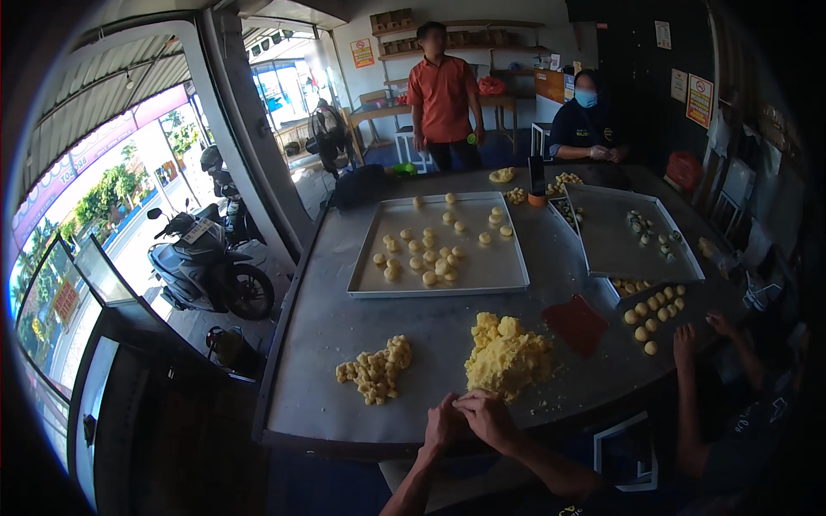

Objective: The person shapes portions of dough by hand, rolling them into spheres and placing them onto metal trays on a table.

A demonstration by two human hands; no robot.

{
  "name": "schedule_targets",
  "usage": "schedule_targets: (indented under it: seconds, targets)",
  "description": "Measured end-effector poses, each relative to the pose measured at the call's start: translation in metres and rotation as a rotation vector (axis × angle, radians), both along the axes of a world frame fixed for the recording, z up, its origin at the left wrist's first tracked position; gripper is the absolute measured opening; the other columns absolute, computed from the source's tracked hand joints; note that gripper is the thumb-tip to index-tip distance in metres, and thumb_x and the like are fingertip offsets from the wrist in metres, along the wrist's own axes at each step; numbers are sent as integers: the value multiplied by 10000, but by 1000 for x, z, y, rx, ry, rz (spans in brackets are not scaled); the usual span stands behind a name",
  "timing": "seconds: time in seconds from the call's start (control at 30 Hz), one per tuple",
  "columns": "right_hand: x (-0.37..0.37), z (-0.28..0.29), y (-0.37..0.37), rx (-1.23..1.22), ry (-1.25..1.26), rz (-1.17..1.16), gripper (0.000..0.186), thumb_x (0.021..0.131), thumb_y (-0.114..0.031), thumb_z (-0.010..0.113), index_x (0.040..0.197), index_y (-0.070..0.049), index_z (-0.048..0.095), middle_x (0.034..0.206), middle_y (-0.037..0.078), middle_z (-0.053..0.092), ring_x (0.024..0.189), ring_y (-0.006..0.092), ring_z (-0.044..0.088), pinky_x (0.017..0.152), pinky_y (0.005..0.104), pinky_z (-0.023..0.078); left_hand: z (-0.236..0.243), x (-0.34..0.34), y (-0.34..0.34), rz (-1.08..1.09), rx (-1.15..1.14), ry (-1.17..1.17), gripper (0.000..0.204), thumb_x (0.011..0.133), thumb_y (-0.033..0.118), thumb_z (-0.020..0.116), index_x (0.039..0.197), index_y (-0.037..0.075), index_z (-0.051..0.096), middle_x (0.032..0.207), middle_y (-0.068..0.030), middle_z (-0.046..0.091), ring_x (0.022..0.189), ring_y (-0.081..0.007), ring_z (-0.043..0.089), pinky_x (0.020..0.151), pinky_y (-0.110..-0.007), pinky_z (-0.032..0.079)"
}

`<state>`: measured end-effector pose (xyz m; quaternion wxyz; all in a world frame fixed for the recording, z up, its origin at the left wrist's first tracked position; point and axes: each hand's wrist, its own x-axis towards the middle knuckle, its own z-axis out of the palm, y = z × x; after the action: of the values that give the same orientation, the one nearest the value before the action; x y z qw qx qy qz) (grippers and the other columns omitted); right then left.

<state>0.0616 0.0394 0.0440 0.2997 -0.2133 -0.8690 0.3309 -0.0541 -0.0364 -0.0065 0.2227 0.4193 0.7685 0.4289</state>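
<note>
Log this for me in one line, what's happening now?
left hand: touching right hand | yellow dough mound: beyond hands | dough balls: on metal tray

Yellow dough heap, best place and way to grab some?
Probably the lumpy top of the yellow dough heap, fingers coming from above: distinct chunks stand up there, uncovered, while the sides slope out into loose crumbs.

Low in my feed, I have left hand [442, 424] and right hand [487, 419], both bare, touching at curled fingers. Left forearm [413, 483] slopes steeply from lower edge; right forearm [551, 467] slants in from lower right. Whether fingers grip anything, I can't tell.
</note>
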Motion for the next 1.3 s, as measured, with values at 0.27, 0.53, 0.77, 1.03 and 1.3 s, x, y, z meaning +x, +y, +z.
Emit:
schedule_targets:
  seconds: [0.27, 0.53, 0.77, 1.03, 1.3]
  targets:
    - [4, -3, 16, -299, 18, -87, 305, 819, -58, 758, 1107, 24, 698, 1000, 156, 709, 883, 222, 708, 812, 332, 555, 9, 0, -3, -50, 140, 23, 284, 803, 165, 726, 1035, 21, 647, 948, -211, 699, 941, -378, 688, 765, -397, 538]
    - [12, -26, 23, -151, -34, -67, 367, 812, -109, 785, 1129, 35, 667, 1069, 153, 677, 906, 221, 687, 791, 332, 550, 6, 0, 2, -195, 123, 4, 231, 859, 201, 699, 994, 13, 690, 906, -200, 700, 864, -292, 713, 749, -373, 532]
    - [79, -12, 62, 160, 67, -611, 445, 835, -101, 733, 1240, 23, 597, 1180, 229, 609, 1114, 418, 577, 952, 444, 477, 2, -3, 6, 27, 199, -305, 474, 999, 429, 526, 944, -3, 711, 771, -119, 696, 714, -185, 640, 692, -325, 500]
    - [86, -54, 89, 243, -108, -522, 450, 828, -14, 684, 1265, 12, 579, 1232, 229, 584, 1164, 424, 526, 997, 467, 444, -25, -24, 7, -14, 335, -706, 365, 1063, 324, 414, 979, 16, 592, 890, -81, 622, 814, -161, 580, 721, -310, 465]
    - [82, -55, 68, 290, -129, -496, 484, 781, 96, 583, 1260, 31, 557, 1247, 231, 551, 1186, 406, 506, 1013, 448, 441, 0, -25, -9, -265, 130, 116, 168, 1022, 173, 483, 1068, 25, 548, 999, -157, 584, 856, -319, 551, 834, -386, 457]
